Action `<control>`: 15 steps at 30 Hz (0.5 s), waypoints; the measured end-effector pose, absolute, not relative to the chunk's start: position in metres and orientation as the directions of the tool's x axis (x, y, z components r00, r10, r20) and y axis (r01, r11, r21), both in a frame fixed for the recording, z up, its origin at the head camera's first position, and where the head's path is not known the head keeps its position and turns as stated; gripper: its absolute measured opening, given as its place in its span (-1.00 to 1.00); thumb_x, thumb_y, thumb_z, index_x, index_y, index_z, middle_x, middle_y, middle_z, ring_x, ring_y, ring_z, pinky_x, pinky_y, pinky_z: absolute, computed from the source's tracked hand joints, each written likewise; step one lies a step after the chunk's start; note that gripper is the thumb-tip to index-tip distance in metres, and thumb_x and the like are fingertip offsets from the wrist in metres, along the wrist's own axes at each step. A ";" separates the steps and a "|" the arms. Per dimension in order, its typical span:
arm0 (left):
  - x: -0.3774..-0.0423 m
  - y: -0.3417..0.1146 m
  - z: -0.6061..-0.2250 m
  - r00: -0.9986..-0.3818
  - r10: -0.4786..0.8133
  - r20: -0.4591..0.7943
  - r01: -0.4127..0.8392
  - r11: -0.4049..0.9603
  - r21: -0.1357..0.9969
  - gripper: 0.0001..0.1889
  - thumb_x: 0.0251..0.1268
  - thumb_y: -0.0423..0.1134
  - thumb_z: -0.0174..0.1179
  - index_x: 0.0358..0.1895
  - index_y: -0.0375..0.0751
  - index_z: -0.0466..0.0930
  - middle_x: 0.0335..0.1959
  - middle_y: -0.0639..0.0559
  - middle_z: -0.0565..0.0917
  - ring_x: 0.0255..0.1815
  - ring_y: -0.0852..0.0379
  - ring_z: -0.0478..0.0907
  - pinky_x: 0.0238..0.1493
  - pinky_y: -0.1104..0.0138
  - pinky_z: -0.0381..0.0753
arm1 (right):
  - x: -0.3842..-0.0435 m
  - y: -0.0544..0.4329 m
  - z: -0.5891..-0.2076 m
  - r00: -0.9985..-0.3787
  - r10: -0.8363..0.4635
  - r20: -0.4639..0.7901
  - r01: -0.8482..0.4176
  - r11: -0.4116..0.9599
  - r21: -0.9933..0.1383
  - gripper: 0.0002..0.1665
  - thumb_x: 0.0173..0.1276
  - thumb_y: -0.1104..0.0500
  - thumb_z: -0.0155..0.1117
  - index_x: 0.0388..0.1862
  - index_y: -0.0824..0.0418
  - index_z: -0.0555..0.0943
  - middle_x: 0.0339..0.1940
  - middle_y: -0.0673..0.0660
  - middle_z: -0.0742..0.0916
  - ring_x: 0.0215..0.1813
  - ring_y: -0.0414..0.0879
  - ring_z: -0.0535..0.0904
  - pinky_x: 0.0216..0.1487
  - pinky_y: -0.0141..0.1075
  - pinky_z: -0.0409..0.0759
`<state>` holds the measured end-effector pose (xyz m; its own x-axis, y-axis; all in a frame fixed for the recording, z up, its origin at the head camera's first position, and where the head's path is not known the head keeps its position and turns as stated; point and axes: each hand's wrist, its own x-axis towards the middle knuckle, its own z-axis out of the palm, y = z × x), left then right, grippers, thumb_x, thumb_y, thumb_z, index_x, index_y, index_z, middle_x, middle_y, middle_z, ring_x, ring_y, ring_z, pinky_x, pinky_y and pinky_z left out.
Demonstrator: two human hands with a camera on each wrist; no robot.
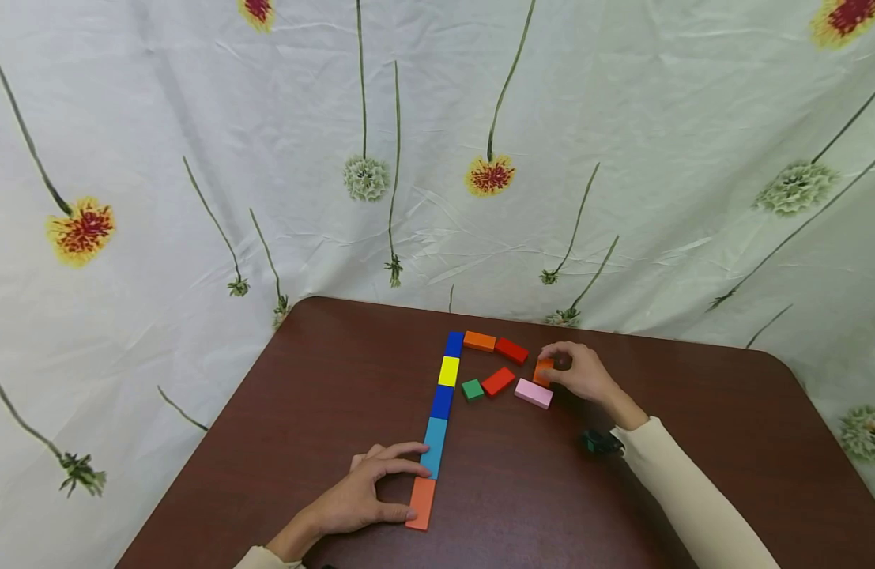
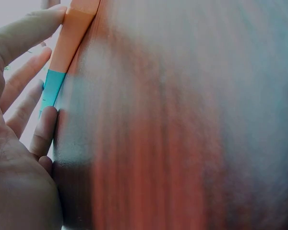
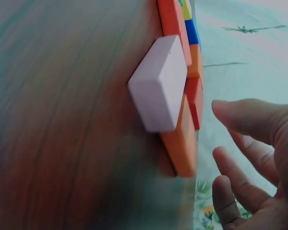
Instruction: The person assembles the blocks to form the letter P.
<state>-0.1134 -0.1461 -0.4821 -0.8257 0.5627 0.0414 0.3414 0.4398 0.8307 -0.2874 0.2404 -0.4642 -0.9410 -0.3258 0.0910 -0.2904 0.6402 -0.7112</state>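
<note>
A straight row of flat blocks runs away from me: a salmon-orange block [image 1: 421,506] nearest, then a light blue block [image 1: 434,442], a blue block [image 1: 442,401], a yellow block [image 1: 448,371] and another blue block [image 1: 454,343]. Along its left side lies my left hand [image 1: 359,490], thumb at the salmon-orange block and extended fingertips at the light blue one. My right hand [image 1: 586,374] hovers over an orange block [image 1: 544,370], thumb and forefinger spread about it. In the right wrist view, a gap shows between those fingers and the orange block [image 3: 183,143]. A pink block [image 3: 158,86] sits beside it.
An orange block [image 1: 480,341] and a red block [image 1: 511,350] extend rightward from the row's far end. Another red block [image 1: 498,381] and a small green block [image 1: 473,390] lie nearer. The brown table [image 1: 323,379] ends at a flower-patterned cloth [image 1: 444,229].
</note>
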 end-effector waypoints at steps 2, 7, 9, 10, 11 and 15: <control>-0.113 -0.146 -0.482 -0.825 0.563 0.041 0.342 0.440 0.830 -0.58 0.23 -0.03 0.40 0.17 0.17 0.66 0.44 0.08 0.44 0.17 0.20 0.27 0.03 -0.09 -0.02 | -0.285 0.244 -0.466 -0.944 -0.318 0.086 -0.281 0.638 -0.717 -0.72 0.27 0.20 0.46 -0.06 0.25 0.72 0.13 0.26 0.72 0.10 0.18 0.60 0.12 0.03 0.54; -0.113 -0.146 -0.482 -0.825 0.564 0.040 0.341 0.439 0.831 -0.58 0.23 -0.04 0.40 0.17 0.16 0.66 0.43 0.07 0.44 0.17 0.20 0.27 0.04 -0.09 -0.02 | -0.282 0.252 -0.471 -0.945 -0.316 0.078 -0.276 0.651 -0.707 -0.74 0.26 0.20 0.46 -0.08 0.25 0.73 0.15 0.29 0.71 0.17 0.22 0.57 0.19 0.11 0.50; -0.113 -0.146 -0.482 -0.825 0.563 0.040 0.340 0.440 0.831 -0.58 0.23 -0.04 0.41 0.17 0.16 0.66 0.43 0.08 0.44 0.16 0.20 0.27 0.03 -0.10 -0.02 | -0.281 0.253 -0.473 -0.944 -0.318 0.081 -0.280 0.653 -0.704 -0.74 0.26 0.21 0.46 -0.08 0.24 0.73 0.16 0.29 0.70 0.19 0.23 0.56 0.20 0.12 0.50; -0.113 -0.146 -0.482 -0.826 0.562 0.040 0.340 0.441 0.830 -0.59 0.22 -0.04 0.41 0.17 0.16 0.66 0.43 0.08 0.44 0.16 0.21 0.27 0.03 -0.10 -0.02 | -0.280 0.254 -0.474 -0.944 -0.318 0.084 -0.282 0.653 -0.703 -0.75 0.25 0.22 0.46 -0.08 0.24 0.73 0.17 0.30 0.69 0.19 0.24 0.56 0.21 0.12 0.49; -0.113 -0.146 -0.482 -0.827 0.561 0.039 0.340 0.442 0.830 -0.59 0.22 -0.04 0.41 0.16 0.17 0.66 0.43 0.08 0.44 0.15 0.21 0.27 0.03 -0.11 -0.02 | -0.280 0.255 -0.474 -0.944 -0.320 0.086 -0.285 0.654 -0.701 -0.75 0.25 0.23 0.46 -0.08 0.23 0.74 0.18 0.30 0.69 0.20 0.24 0.56 0.21 0.13 0.49; -0.113 -0.145 -0.481 -0.828 0.559 0.034 0.334 0.445 0.831 -0.59 0.22 -0.02 0.41 0.16 0.18 0.66 0.43 0.09 0.44 0.15 0.20 0.27 0.04 -0.11 -0.03 | -0.280 0.257 -0.477 -0.943 -0.324 0.078 -0.284 0.659 -0.696 -0.73 0.22 0.22 0.48 -0.08 0.22 0.74 0.22 0.30 0.67 0.16 0.23 0.56 0.20 0.15 0.48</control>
